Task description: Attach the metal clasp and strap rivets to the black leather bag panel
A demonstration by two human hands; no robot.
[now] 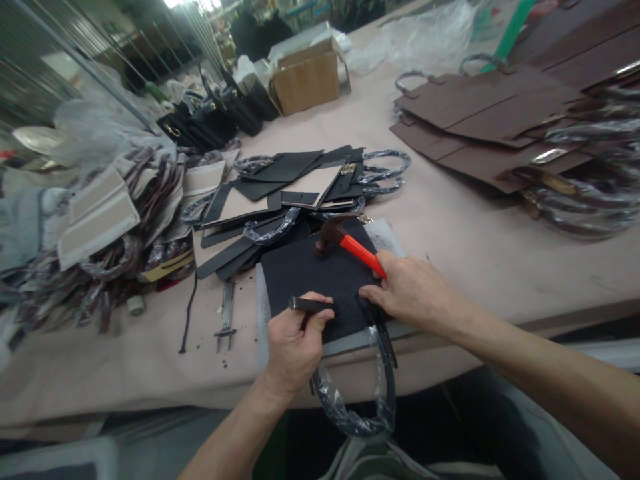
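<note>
A black leather bag panel [310,267] lies on a pale slab [385,239] close to the table's front edge. Its plastic-wrapped handle [345,413] hangs over that edge toward me. My left hand [296,340] is closed around a dark metal punch [311,305], held slanting just over the panel. In my right hand [407,287] is a hammer with a red handle [363,253] and a rusty claw head [331,233], raised above the panel. The right fingers also reach down to the panel near the handle's base. Whether the punch tip touches the leather is hidden.
Black and beige bag panels [285,180] are heaped just behind the slab. Brown bag panels [480,120] are stacked at right, wrapped beige pieces [100,220] at left. A metal caliper-like tool [227,317] and a black cord [189,313] lie left. A cardboard box [310,79] stands behind.
</note>
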